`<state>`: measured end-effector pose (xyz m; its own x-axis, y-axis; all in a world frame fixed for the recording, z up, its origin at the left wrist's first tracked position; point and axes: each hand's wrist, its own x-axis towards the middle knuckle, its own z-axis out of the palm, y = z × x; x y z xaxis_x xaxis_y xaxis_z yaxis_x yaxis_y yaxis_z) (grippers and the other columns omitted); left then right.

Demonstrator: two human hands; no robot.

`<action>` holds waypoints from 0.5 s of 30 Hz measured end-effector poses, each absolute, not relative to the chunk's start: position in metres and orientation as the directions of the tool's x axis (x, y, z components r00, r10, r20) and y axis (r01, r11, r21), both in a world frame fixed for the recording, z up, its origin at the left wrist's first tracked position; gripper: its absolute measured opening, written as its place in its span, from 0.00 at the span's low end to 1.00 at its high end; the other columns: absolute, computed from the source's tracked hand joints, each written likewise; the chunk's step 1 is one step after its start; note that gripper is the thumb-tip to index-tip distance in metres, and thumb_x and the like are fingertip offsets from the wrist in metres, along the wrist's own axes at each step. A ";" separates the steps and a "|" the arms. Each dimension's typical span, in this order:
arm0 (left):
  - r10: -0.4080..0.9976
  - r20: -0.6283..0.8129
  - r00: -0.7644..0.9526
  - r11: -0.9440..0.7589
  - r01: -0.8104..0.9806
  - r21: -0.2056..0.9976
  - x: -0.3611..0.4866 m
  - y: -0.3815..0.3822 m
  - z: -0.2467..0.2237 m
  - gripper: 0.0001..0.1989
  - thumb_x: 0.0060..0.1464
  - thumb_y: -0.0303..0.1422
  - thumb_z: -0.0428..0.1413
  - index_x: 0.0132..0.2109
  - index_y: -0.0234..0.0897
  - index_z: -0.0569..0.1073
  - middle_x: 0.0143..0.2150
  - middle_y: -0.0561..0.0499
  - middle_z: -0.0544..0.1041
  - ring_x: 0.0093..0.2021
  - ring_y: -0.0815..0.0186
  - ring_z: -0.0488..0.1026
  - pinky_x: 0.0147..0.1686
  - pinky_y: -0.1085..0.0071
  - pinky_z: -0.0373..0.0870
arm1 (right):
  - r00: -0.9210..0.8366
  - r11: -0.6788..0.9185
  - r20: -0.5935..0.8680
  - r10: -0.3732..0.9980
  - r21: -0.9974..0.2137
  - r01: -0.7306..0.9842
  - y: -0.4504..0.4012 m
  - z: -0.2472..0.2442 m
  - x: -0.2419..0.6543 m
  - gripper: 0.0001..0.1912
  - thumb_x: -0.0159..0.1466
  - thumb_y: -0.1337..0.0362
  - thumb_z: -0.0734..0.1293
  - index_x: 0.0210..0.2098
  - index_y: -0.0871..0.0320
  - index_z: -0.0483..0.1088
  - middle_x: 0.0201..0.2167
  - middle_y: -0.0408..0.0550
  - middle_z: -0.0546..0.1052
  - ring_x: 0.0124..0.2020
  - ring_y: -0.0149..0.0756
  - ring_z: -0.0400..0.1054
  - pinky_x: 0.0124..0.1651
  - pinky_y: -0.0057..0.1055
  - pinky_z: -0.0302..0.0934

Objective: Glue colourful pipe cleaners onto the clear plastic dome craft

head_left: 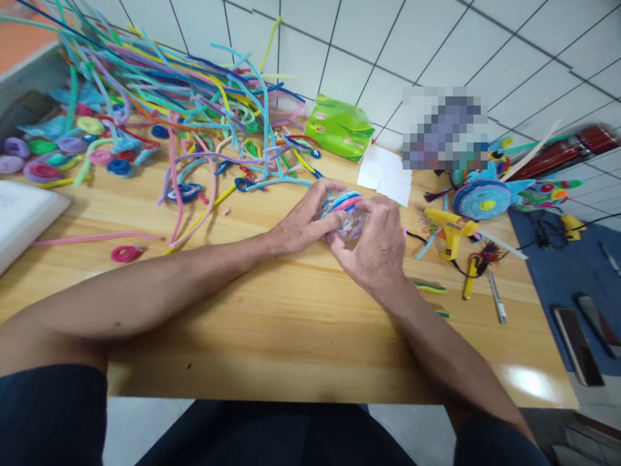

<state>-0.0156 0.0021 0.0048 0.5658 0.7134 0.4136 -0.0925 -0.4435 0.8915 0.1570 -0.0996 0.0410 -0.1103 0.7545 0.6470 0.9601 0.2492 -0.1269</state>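
Between my two hands, above the wooden table, is a clear rounded plastic piece with blue, white and pink fuzzy pipe cleaner strips across it. My left hand grips it from the left, thumb laid over the front. From the right, my right hand holds it with thumb and curled fingers. Both hands hide much of its sides and underside, so its full shape cannot be told.
Loose pipe cleaners pile up at the back left, beside coiled ones. A green packet stands behind my hands. To the right are a yellow glue gun, a blue fish-shaped craft, a cutter knife and a phone.
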 end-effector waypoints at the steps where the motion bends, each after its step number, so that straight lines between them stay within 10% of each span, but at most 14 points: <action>1: 0.712 0.411 0.569 -0.444 -0.088 0.892 -0.016 0.002 0.005 0.34 0.73 0.61 0.58 0.70 0.42 0.66 0.69 0.39 0.75 0.70 0.50 0.76 0.74 0.50 0.74 | -0.114 0.250 0.644 0.757 -0.124 0.960 -0.100 0.042 0.157 0.30 0.64 0.60 0.71 0.63 0.53 0.62 0.58 0.62 0.75 0.60 0.60 0.72 0.63 0.62 0.72; 15: 0.676 0.430 0.599 -0.480 -0.084 0.873 -0.017 0.006 -0.003 0.35 0.69 0.53 0.60 0.73 0.42 0.63 0.73 0.36 0.73 0.71 0.47 0.74 0.75 0.44 0.74 | -0.093 0.215 0.632 0.769 -0.119 0.969 -0.100 0.042 0.155 0.28 0.61 0.62 0.71 0.59 0.51 0.61 0.56 0.59 0.75 0.59 0.58 0.72 0.62 0.61 0.72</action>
<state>-0.0175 0.0060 -0.0030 0.5989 0.6759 0.4295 -0.0841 -0.4803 0.8730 0.1554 -0.0995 0.0424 -0.0929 0.7691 0.6323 0.9695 0.2145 -0.1186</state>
